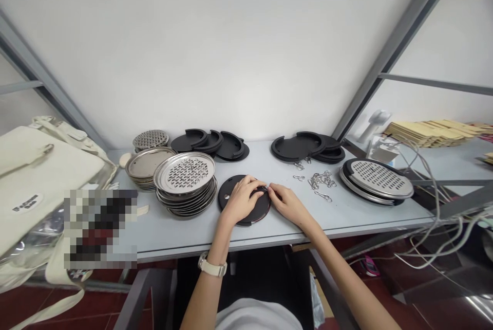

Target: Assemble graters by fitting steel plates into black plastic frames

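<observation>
Two grips show in the head view: our left grip [244, 196] spreads over the black disc [257, 209], our right grip [287, 203] meets its edge near 2 o'clock; whether either clamps anything, we cannot tell. The disc lies flat toward 6 o'clock on the counter [169, 232]. We judge it light, stiff, perhaps slippery, best held by the edge. Being round, it has no long axis; its pale spot [227, 197] faces 9 o'clock.

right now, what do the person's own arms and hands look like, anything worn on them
The left hand and right hand are ungloved, and no sleeves show on the forearms. A watch with a cream-coloured strap circles the left wrist; nothing shows on the right wrist.
</observation>
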Available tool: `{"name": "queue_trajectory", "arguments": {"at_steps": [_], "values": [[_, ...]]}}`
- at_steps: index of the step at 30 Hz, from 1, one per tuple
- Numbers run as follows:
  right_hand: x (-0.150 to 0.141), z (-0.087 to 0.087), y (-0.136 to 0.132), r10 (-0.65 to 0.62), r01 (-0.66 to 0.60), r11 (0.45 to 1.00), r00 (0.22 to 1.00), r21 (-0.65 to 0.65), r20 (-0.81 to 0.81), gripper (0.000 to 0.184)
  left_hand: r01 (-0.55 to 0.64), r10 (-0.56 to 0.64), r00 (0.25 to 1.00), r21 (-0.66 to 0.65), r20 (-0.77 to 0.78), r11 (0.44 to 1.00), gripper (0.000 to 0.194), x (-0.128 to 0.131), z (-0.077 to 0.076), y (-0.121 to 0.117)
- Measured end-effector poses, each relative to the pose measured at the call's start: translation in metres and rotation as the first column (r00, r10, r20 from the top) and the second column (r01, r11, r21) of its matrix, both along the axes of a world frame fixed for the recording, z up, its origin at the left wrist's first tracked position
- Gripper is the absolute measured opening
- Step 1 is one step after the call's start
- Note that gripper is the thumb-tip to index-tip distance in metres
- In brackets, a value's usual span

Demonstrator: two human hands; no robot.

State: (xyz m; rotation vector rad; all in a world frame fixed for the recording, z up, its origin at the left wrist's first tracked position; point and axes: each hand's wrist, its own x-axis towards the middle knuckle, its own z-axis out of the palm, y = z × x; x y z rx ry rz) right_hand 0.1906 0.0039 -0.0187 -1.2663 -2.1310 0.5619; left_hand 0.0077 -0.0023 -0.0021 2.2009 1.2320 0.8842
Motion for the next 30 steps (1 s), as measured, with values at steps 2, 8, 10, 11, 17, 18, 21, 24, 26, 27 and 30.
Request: {"name": "queue_trajectory", "arguments": {"at_steps": [2,8,10,11,17,18,21,24,26,27,30], "values": [[0.0000,0.0010,-0.0003,0.004,-0.004,1.000,1.000,-0.005,0.002,0.028,0.000,0.000,1.000,-0.003,-0.002,1.000,0.027,0.0000,0.0000,0.0003],[0.0007,0.0015,-0.0005,0.008,-0.008,1.000,1.000,-0.011,0.015,0.028,0.003,-0.003,1.000,0.000,-0.006,1.000,0.027,0.0006,0.0013,0.0000],[0.0006,0.0012,-0.0004,0.009,-0.009,1.000,1.000,-0.011,0.014,0.029,0.000,0.000,1.000,0.004,-0.007,1.000,0.027,0.0007,0.0017,-0.0002],[0.0005,0.0010,-0.0004,0.008,-0.007,1.000,1.000,-0.010,0.014,0.029,-0.001,0.001,1.000,0.006,-0.006,1.000,0.026,0.0008,0.0019,-0.0003],[0.0003,0.0000,0.0004,0.008,-0.008,1.000,1.000,-0.003,0.011,0.029,-0.003,0.003,1.000,0.005,-0.003,1.000,0.024,0.0009,0.0027,-0.0009],[0.0004,-0.0002,0.0005,0.008,-0.008,1.000,1.000,-0.001,0.009,0.029,-0.001,0.001,1.000,0.006,-0.002,1.000,0.024,0.0009,0.0029,-0.0010],[0.0006,-0.0006,0.0008,0.003,-0.003,1.000,1.000,0.005,0.011,0.029,0.007,-0.008,1.000,0.014,0.007,1.000,0.024,0.0008,0.0035,-0.0015],[0.0007,-0.0004,0.0004,0.006,-0.006,1.000,1.000,0.000,0.011,0.030,0.003,-0.003,1.000,-0.001,0.017,1.000,0.024,0.0002,0.0037,-0.0016],[0.0007,0.0000,0.0001,0.009,-0.009,1.000,1.000,-0.001,0.007,0.030,0.000,0.000,0.999,-0.022,0.033,1.000,0.025,-0.0003,0.0035,-0.0015],[0.0006,0.0002,-0.0001,0.008,-0.008,1.000,1.000,-0.001,0.005,0.030,0.002,-0.001,0.999,-0.033,0.045,0.999,0.025,-0.0006,0.0033,-0.0014],[0.0006,0.0007,-0.0004,0.004,-0.004,1.000,1.000,0.003,0.001,0.030,0.007,-0.003,0.997,-0.047,0.082,0.999,0.025,-0.0009,0.0026,-0.0013]]}}
